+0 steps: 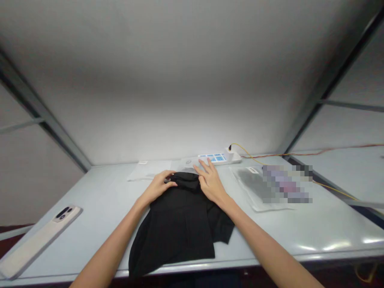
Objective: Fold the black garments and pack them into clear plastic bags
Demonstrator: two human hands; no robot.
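Observation:
A black garment (180, 228) lies loosely spread over the front of the table, its near left corner hanging past the edge. Its far end is bunched up between my hands. My left hand (159, 187) is closed on the left side of that bunched end, thumb and fingers pinching the cloth. My right hand (211, 182) rests at the right side of the same end, fingers spread over a clear plastic bag (189, 163), its thumb near the black cloth. Whether part of the garment sits inside this bag I cannot tell.
Behind my right hand lies a white power strip (237, 158) with a plugged-in charger and yellow cable. A bagged dark item (252, 184) is on the right, partly beside a blurred patch. Another clear bag (147, 169) lies back left. A pale phone (39, 244) is front left.

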